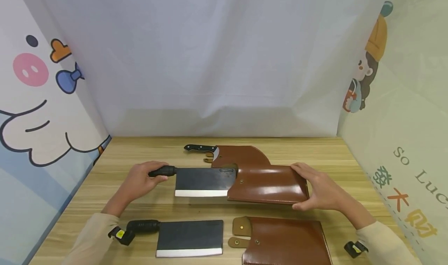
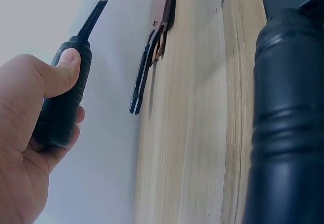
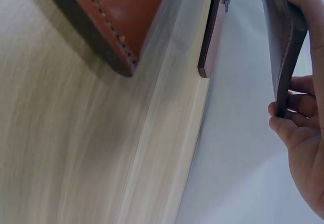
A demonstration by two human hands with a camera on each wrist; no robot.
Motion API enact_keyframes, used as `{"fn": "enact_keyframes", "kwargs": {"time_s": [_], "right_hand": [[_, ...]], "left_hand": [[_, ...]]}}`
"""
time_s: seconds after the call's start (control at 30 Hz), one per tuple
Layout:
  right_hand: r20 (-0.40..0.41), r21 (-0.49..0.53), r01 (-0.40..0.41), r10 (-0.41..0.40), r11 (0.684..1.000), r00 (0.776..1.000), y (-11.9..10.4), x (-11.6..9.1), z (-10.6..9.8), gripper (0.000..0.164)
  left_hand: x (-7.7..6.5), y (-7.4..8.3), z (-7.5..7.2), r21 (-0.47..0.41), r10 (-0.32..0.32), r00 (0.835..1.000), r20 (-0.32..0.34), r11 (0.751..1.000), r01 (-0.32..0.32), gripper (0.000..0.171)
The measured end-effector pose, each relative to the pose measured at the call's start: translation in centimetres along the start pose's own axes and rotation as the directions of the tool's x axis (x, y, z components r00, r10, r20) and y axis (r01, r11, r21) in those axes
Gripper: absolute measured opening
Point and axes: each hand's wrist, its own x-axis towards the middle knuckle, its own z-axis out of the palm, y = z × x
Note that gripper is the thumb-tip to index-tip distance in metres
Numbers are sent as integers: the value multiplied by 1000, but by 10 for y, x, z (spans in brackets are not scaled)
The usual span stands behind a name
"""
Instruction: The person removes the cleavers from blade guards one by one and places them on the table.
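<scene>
My left hand (image 1: 146, 179) grips the black ridged handle (image 2: 63, 95) of a cleaver (image 1: 204, 179), its thumb laid along the handle in the left wrist view. The cleaver's dark blade with a bright lower edge points right, and its front end meets the mouth of a brown leather sheath (image 1: 269, 184); any part of the tip within is hidden. On the far side, my right hand (image 1: 320, 189) holds the sheath's closed end between thumb and fingers. Both things are raised above the table, as the right wrist view shows with the sheath (image 3: 283, 46) lifted.
Nearer the front, a second cleaver (image 1: 190, 237) lies on the wooden table (image 1: 115, 156), left of another brown sheath (image 1: 287, 239) with its strap flaps spread. Behind the held pair, a knife with a riveted black handle (image 1: 200, 147) sits in a curved brown sheath (image 1: 241, 154).
</scene>
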Motion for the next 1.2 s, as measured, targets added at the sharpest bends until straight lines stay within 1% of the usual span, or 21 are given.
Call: {"fn": "enact_keyframes", "kwargs": {"time_s": [0.13,0.37,0.67,0.93,1.07,1.2], "right_hand": [[-1,2,-4,4,1000,1000,2,-3,0,115],[-15,-12,9,-9,1000,1000,8,-8,-1,114],[7,-18,-15,15,1000,1000,13,-13,-3,114],[21,-30,-21,22,999,1000,15,-19,-5,113],[40,-19,-30,30,999,999,16,-21,-5,112],[52,-9,-35,36,999,998,18,-22,-5,112]], "left_hand": [[-2,-4,-1,6,-1,1000,-6,1000,1,41],[-7,-10,-6,5,-40,999,10,999,40,41],[-15,-18,-10,45,-34,999,4,998,34,42],[-24,-24,-7,61,-37,999,33,998,35,43],[-26,-25,-5,70,-53,997,54,996,50,43],[-28,-24,-3,71,-42,997,58,997,38,41]]}}
